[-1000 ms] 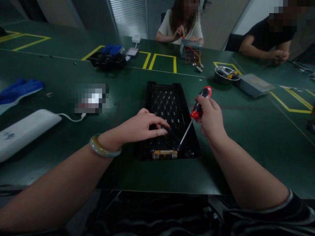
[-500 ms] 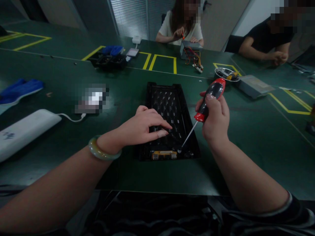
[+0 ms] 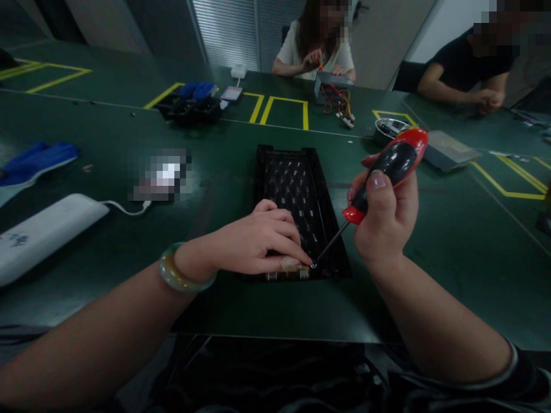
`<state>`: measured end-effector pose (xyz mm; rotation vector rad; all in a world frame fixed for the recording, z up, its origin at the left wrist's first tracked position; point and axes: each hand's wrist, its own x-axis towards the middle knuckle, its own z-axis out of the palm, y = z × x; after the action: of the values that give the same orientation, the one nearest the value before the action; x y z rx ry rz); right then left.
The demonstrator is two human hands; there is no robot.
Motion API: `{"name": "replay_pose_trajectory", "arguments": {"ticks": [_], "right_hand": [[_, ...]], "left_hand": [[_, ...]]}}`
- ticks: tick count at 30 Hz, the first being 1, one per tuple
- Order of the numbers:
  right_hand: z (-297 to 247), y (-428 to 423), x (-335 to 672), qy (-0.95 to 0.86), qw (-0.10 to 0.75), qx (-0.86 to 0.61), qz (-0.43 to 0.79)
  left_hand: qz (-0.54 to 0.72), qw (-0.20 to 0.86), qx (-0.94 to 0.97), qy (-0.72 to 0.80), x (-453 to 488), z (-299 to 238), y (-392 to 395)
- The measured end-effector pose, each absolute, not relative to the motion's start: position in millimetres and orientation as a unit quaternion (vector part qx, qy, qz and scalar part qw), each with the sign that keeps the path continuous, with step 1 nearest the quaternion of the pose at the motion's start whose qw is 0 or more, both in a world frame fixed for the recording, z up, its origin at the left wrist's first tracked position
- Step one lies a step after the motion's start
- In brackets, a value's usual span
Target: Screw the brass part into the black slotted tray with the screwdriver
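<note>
My right hand (image 3: 385,212) is closed around the red and black handle of a screwdriver (image 3: 394,163). The shaft slants down to the left, its tip at a small silver screw (image 3: 314,265) near the front right corner of a black perforated panel (image 3: 293,183). Over the panel's front edge lies my left hand (image 3: 271,238), fingers stretched out and holding nothing that I can see. Its index fingertip is right beside the screw and the screwdriver tip. The thumb partly covers a small orange-brown circuit board (image 3: 286,274) with metal connectors.
At left are a white power bank (image 3: 51,235), a cabled phone (image 3: 161,175) and a blue glove (image 3: 41,163). Farther back stand a black tray (image 3: 187,106), a metal bowl (image 3: 387,129) and a grey metal cover (image 3: 450,150). Opposite, a person handles a power supply (image 3: 333,86); another person sits at right.
My left hand has moved down and right, its fingertips now beside the screw. The screwdriver handle has tipped farther right with my right hand, while its tip stays by the screw.
</note>
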<state>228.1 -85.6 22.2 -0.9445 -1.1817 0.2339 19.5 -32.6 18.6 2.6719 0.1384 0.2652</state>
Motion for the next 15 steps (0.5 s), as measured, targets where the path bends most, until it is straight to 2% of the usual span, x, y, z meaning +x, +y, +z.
{"name": "replay_pose_trajectory", "arguments": {"ticks": [15], "right_hand": [[23.8, -89.3, 227.8, -0.537, 0.709, -0.448, 0.087]], "left_hand": [[0.083, 0.2, 0.975, 0.046, 19.1, 17.2, -32.3]]}}
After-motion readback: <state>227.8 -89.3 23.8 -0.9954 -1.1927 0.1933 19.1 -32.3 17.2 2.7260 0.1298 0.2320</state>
